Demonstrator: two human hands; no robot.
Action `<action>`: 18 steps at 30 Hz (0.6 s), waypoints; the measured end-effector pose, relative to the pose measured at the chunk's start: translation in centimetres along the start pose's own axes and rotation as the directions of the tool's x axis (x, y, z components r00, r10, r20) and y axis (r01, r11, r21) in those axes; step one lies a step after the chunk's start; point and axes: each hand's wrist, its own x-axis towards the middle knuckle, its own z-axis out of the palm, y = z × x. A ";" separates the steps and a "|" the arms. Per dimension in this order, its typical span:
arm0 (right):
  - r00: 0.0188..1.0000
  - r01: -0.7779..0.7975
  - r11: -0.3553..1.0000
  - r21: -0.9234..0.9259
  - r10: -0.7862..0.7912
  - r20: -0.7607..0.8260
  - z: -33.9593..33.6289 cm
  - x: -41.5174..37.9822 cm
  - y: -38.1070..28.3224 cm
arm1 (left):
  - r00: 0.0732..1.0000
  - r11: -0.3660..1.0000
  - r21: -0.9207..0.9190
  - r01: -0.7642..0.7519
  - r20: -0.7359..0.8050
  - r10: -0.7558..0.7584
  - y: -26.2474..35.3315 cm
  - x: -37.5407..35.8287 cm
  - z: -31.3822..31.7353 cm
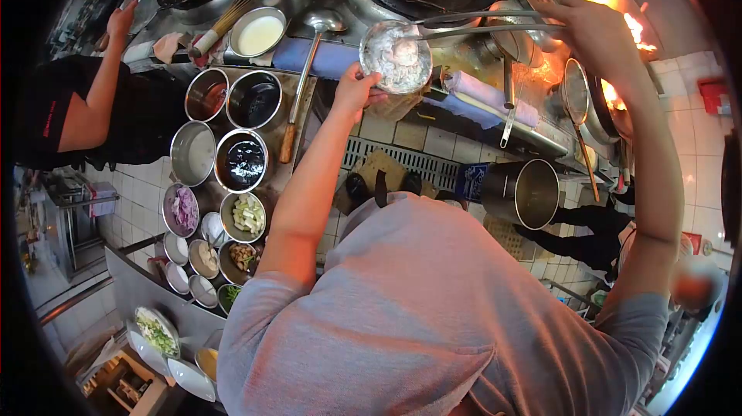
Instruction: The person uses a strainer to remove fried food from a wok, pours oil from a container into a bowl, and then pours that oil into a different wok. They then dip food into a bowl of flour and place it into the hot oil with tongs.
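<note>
Left hand [359, 93], grip closed on a steel bowl [424, 78], above the worktop's [533, 134] front edge, right hand [597, 36] closed around tongs [479, 30] (tips over white mixture [396, 59])

left hand [359, 91] and right hand [592, 33] reach forward, both gripping.

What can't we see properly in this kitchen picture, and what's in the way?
All in the head view:
- Pale food in the left hand's bowl: too small to name.
- Right hand's palm: hidden by the back of the hand.
- Green food: partly behind the grey sleeve.
- Co-worker in black: head not showing, body cut off by the picture's dark edge.
</note>
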 end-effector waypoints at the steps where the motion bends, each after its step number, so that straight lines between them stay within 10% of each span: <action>1: 0.997 -0.074 0.997 -0.012 0.075 0.036 -0.7 -0.3 0.1 | 1.000 0.998 -0.059 0.027 -0.013 -0.028 0.1 0.1 -0.2; 18: 0.976 -0.201 0.962 0.183 0.213 -0.050 -8.2 -5.3 5.4 | 0.999 0.982 -0.187 -0.030 -0.047 0.022 3.4 2.3 0.6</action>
